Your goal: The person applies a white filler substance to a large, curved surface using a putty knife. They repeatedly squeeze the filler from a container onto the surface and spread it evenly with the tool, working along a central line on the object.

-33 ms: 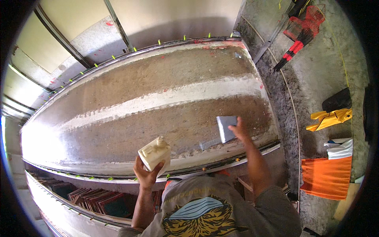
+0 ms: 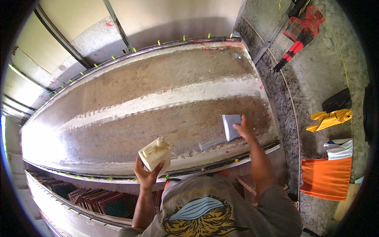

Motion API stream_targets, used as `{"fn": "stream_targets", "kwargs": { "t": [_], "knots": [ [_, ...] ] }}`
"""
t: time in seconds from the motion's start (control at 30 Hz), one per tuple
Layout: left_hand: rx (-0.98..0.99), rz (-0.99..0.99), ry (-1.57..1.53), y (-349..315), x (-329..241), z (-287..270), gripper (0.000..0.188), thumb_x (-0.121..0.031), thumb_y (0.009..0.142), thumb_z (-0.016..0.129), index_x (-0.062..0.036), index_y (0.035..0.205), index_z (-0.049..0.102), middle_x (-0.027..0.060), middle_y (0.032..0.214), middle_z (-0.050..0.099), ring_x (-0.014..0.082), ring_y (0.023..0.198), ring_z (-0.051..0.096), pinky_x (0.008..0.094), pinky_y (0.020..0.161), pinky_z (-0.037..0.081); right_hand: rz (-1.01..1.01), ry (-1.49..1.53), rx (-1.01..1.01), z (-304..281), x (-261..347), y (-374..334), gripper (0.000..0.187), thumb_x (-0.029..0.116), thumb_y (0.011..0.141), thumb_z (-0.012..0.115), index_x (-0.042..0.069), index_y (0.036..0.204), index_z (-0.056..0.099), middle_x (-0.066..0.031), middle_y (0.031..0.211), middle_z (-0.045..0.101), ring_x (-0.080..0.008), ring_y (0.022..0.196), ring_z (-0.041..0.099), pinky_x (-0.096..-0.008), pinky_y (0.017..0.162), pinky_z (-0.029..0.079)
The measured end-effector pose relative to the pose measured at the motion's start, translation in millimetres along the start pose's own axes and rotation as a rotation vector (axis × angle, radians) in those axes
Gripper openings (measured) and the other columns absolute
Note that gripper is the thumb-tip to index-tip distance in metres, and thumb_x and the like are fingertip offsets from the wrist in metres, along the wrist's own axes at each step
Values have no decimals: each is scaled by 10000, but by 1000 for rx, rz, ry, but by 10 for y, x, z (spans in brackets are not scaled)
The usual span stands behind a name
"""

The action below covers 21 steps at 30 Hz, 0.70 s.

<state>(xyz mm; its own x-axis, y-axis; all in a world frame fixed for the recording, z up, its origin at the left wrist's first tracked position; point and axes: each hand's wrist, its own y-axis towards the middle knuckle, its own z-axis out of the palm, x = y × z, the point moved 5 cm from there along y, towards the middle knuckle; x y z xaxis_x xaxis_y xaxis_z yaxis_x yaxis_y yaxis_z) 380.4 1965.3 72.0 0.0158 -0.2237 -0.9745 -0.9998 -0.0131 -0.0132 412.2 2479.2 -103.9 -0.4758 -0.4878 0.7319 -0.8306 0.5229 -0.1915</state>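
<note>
My left hand [image 2: 147, 173] is wrapped round a cream plastic jug [image 2: 153, 157] with a small neck, held tilted above the near edge of a long table. My right hand [image 2: 244, 127] grips the right edge of a flat grey rectangular scraper [image 2: 231, 127], the thumb lying across its face. The scraper is over the brown tabletop [image 2: 189, 120], towards its right end. Whether its lower edge touches the surface, I cannot tell. A shiny, wet-looking streak [image 2: 209, 144] lies between the jug and the scraper.
A white band [image 2: 166, 96] runs lengthwise along the tabletop. Green pegs [image 2: 159, 42] line its edges. Below the near side, a shelf holds stacked wooden frames [image 2: 98, 201]. Orange cloth [image 2: 327, 177], a yellow garment [image 2: 331, 118] and red netting [image 2: 310, 23] hang at the right.
My right hand and the scraper have shifted slightly to the right. The left hand and jug stay nearly still.
</note>
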Motion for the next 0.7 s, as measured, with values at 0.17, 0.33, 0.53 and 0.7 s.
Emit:
{"fn": "stream_targets", "kwargs": {
  "t": [0.17,0.33,0.53,0.7],
  "knots": [
    [-24,1,6,-110,201,102,578,-261,677,933,31,1084,646,97,994,696,183,930,657,346,847,513,-11,-520,-110,-272,480,212,610,169,895,668,-71,1393,410,-292,1036,688,-452,988,686,-555,825,547],
    [-3,-2,74,-132,78,116,596,-267,665,939,33,1088,645,102,999,696,184,924,651,349,848,514,-107,-621,-66,1253,1191,314,385,122,1013,442,-77,1343,423,-311,860,690,-428,741,719,-492,620,594],
    [-34,-4,40,-68,53,-68,570,-242,673,935,28,1084,645,101,990,702,182,909,649,345,838,518,-351,-697,118,2033,2074,40,443,132,991,493,-126,1342,417,-350,803,672,-415,752,731,-478,619,604],
    [-71,-17,49,-12,118,-188,569,-247,673,939,29,1075,646,101,975,704,173,893,648,338,829,521,-129,-667,-15,932,1488,394,461,187,1008,501,-106,1356,429,-315,834,686,-419,737,721,-485,638,605]
  ]
}}
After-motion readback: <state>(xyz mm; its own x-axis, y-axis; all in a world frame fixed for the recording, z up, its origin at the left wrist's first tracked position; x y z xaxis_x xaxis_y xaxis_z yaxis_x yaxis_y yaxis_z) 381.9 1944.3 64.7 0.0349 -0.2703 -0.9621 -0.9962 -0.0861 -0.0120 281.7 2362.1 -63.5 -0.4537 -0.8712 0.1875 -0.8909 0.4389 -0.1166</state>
